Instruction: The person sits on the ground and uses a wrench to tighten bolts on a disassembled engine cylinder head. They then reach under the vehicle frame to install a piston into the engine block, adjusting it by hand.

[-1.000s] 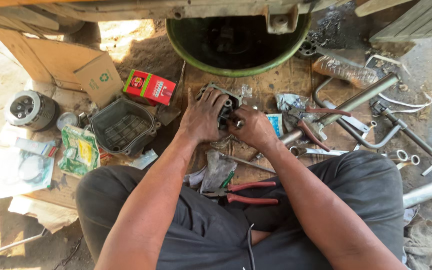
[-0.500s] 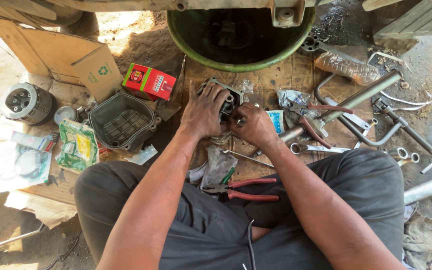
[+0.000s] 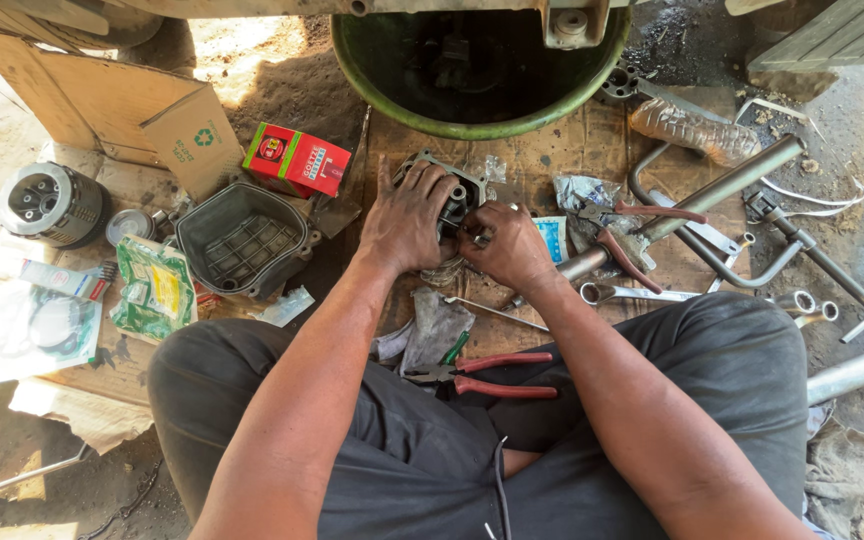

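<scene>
**Both hands on a metal engine part, on cardboard on the ground**

A person sits cross-legged in dark trousers on flattened cardboard [image 3: 542, 150] spread over the ground. The left hand [image 3: 407, 220] lies over a grey metal engine part [image 3: 444, 185], fingers curled over its top and closed around it; the part rests on the cardboard straight ahead of the knees, just below a green basin [image 3: 472, 125]. The right hand [image 3: 502, 245] is pressed against the right side of the same part, its grip closed into a loose fist, thumb and fingers pinched at the part's edge; whether it holds a small piece or a tool there cannot be told. The two hands touch each other.

Near the legs lie red-handled pliers [image 3: 497, 372] with a grey rag [image 3: 432, 330] just beside them. To the left of the left hand sits a grey metal cover [image 3: 242, 240], open side up, and behind it a red box [image 3: 297, 160]. Further left are a round metal drum [image 3: 47, 203], a green plastic packet [image 3: 152, 285] and a brown carton [image 3: 102, 110]. To the right of the right hand lie another pair of pliers [image 3: 632, 235], a spanner [image 3: 642, 293], bent metal tubes [image 3: 732, 190] and a crushed plastic bottle [image 3: 692, 130].
</scene>
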